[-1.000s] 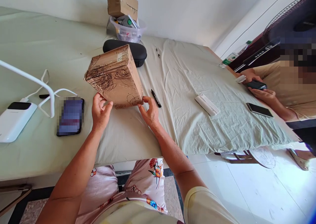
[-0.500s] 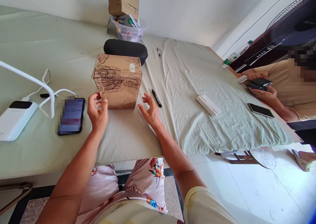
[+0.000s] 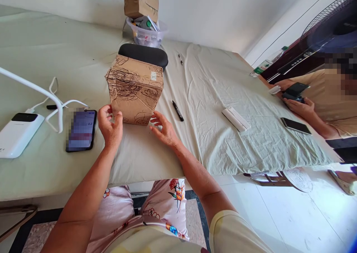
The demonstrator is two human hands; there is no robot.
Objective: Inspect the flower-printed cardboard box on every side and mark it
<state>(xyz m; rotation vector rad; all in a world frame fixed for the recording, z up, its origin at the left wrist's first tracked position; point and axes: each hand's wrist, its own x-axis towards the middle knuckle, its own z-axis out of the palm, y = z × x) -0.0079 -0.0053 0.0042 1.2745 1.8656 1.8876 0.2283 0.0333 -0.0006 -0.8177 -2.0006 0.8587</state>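
Note:
A brown cardboard box [image 3: 134,93] covered in black scribbles sits on the cloth in front of me, slightly tilted, with a small white label on its upper face. My left hand [image 3: 110,126] is at its lower left edge, fingers curled around the side and thumb near the front. At the lower right corner, my right hand [image 3: 163,128] has its bent fingers against the edge, the thumb apart from them; the fingertips are partly hidden. A black marker [image 3: 177,111] lies just right of that hand. Behind the box is a black hard case [image 3: 143,54].
Left of the box lie a phone [image 3: 81,130], a white power bank [image 3: 21,135] and a white cable. A plastic basket [image 3: 146,37] and another carton [image 3: 141,2] stand by the wall. To the right are a white device [image 3: 236,119], a dark phone [image 3: 295,125] and a seated person [image 3: 315,96].
My right hand has moved left and in to the box's lower right corner. The box has turned and tilted slightly. My left hand has stayed at its left side.

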